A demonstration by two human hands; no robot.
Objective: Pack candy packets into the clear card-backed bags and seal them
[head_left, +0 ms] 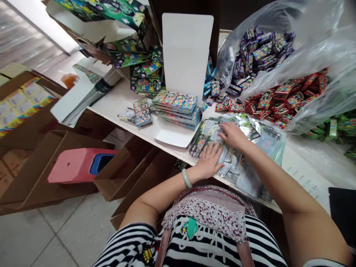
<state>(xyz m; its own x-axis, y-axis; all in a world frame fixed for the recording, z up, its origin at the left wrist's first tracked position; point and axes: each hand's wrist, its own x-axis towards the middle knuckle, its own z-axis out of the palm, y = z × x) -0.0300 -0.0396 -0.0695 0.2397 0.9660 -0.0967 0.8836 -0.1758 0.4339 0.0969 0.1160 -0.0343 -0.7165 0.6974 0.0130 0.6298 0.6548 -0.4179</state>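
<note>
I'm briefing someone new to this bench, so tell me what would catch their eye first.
First, probably, the heaps of purple packets and red packets in clear plastic at the back right. Next, the tall white flap upright at the back centre, and the pink stool among cardboard boxes at left. Nearer, the left hand and right hand on printed flat packs by the table's front edge.

Green bangle point(186, 178), striped shirt point(201, 252), floral apron point(208, 215)

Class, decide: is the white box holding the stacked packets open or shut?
Open: its back panel stands upright behind the stacked packets, and its front flap lies lowered.
</note>
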